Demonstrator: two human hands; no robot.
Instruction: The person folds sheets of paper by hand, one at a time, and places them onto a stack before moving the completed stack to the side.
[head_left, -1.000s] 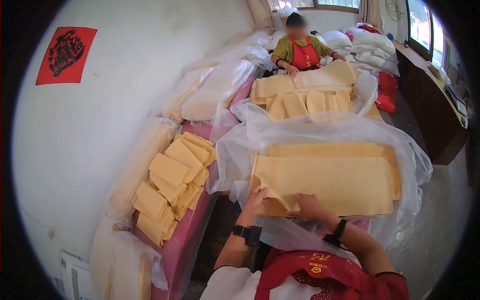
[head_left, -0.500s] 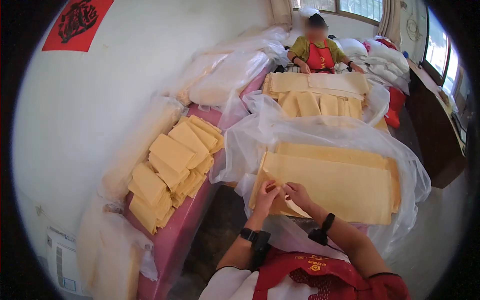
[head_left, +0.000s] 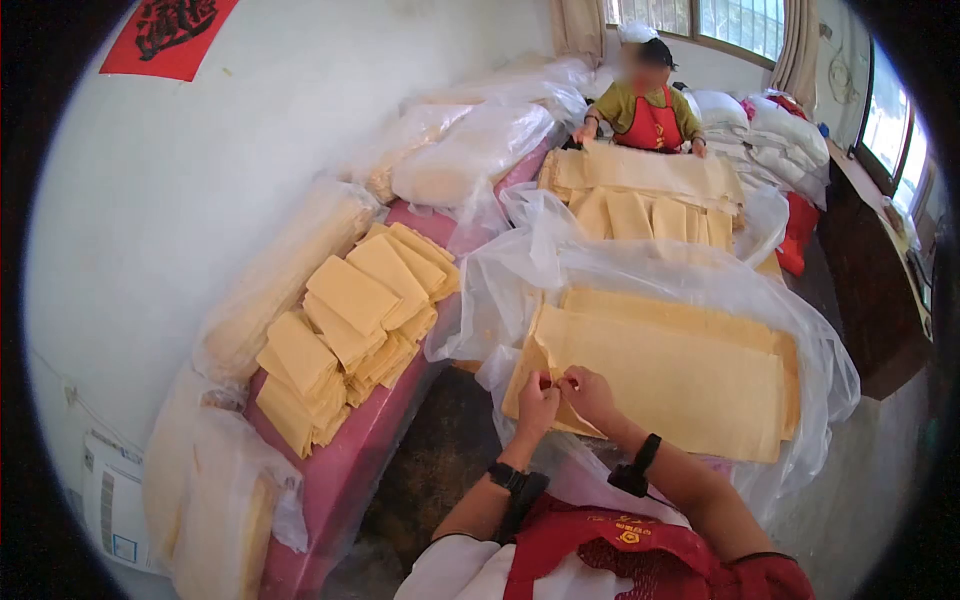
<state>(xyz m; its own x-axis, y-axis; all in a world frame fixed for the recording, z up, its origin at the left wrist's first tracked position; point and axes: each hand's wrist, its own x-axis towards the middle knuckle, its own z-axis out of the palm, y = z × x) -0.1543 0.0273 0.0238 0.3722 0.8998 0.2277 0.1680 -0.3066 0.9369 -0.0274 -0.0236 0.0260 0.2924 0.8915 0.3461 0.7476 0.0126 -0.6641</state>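
On one white wall [head_left: 260, 130], one red poster [head_left: 165, 48] is hung, far left of the left hand [head_left: 538, 403]. One top sheet [head_left: 680, 378], spread rightward, is pinched by it and the right hand [head_left: 588, 394], both nearly closed.

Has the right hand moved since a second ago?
Yes. Judged against the stacked sheets, the right hand has moved left along their near side and is now close beside the left hand.
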